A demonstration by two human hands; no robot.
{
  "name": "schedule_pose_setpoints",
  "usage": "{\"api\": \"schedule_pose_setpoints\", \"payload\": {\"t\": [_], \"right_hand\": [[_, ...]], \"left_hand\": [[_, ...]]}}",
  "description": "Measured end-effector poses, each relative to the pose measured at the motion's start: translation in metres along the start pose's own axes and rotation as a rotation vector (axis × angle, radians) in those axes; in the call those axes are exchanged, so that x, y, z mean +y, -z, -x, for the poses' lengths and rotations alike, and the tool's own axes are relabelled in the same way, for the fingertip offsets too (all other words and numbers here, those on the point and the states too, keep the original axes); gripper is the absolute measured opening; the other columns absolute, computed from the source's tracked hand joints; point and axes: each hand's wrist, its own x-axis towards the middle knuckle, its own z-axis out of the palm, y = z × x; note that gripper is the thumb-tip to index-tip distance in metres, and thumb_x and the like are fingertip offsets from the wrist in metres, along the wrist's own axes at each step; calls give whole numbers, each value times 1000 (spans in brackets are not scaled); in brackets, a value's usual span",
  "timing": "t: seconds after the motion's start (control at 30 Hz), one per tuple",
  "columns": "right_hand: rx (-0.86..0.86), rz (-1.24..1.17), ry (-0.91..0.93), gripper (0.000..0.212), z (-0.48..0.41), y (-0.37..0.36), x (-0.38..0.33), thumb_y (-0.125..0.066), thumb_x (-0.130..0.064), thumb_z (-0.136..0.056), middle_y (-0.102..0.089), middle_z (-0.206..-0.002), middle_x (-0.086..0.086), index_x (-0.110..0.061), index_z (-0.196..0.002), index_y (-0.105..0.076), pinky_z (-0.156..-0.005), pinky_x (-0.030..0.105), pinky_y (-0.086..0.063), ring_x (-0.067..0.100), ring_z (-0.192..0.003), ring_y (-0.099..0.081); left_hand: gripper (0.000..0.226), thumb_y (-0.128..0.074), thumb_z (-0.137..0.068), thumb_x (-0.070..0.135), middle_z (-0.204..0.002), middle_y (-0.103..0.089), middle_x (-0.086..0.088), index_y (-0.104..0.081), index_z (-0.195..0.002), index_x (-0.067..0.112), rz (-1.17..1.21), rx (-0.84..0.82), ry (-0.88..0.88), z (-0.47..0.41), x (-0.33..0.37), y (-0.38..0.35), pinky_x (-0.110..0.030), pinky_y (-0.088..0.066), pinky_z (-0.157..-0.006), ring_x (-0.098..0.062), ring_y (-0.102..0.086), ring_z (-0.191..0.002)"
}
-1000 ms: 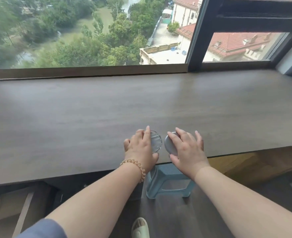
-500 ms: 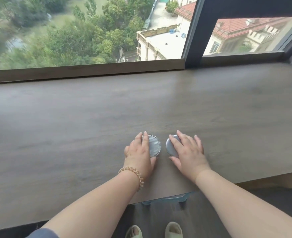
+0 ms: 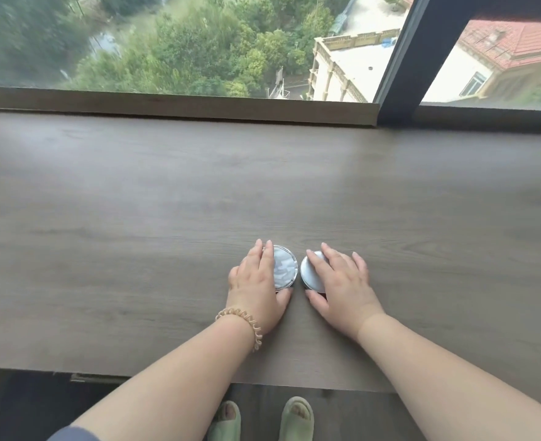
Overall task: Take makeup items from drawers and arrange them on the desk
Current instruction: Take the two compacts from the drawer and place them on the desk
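Two round makeup compacts, lying flat on a dark wood-grain desk (image 3: 135, 202), lids facing up; being discs, neither shows a long axis or a pointing direction. Left compact (image 3: 284, 271): silver rim, lid with a pale, marbled blue-white sheen. Right compact (image 3: 313, 272): plain matte grey-silver lid, darker base just visible at its near edge. The two sit side by side, just apart, a narrow strip of desk between them. Left hand (image 3: 258, 289): laid over the outer half of the left compact, fingers together and extended away from the body, thumb curled against the near rim; the hold is a light clasp across the disc. Right hand (image 3: 342, 288): fingers slightly spread over the outer half of the right compact, thumb at its near rim, likewise clasping it. A coiled beige hair tie (image 3: 247, 323) circles the left wrist. Beyond the fingertips, bare desk runs to a window sill (image 3: 173, 105). Behind the wrists, below the desk edge, two feet in pale green slippers (image 3: 263, 420) stand on dark floor.
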Motion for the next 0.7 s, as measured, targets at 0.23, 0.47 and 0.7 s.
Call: {"api": "schedule_pose_setpoints", "payload": {"t": [0.23,0.47,0.7], "right_hand": [[191,-51,86,62,-7,6,-13,-46,-51,-76,-49,-139,9,-21,-130,-47,-109,45,-14,24,-131,-39],[192,-148,308,54,-21,6,-96,-45,-43,-76,-55,-134,8,-21,-125,-50,-107,41,-16,18,-126,-36],[79,-72,475,47,-16,-5,-209,-53,-38,-75,-55,-134,5,-24,-119,-56,-108,41,-17,21,-128,-41]], "left_hand": [[91,-46,-83,63,-160,4,2,-1,-151,23,1,82,61,14,-1,4,-31,-7,-112,-11,1,-147],[78,-40,-90,56,-160,1,1,-3,-150,23,-13,188,228,55,-51,45,-32,-6,-113,-11,0,-147],[71,-42,-92,48,-160,-5,1,-8,-150,24,-66,228,442,126,-142,103,-34,-7,-115,-11,-5,-147]]}}
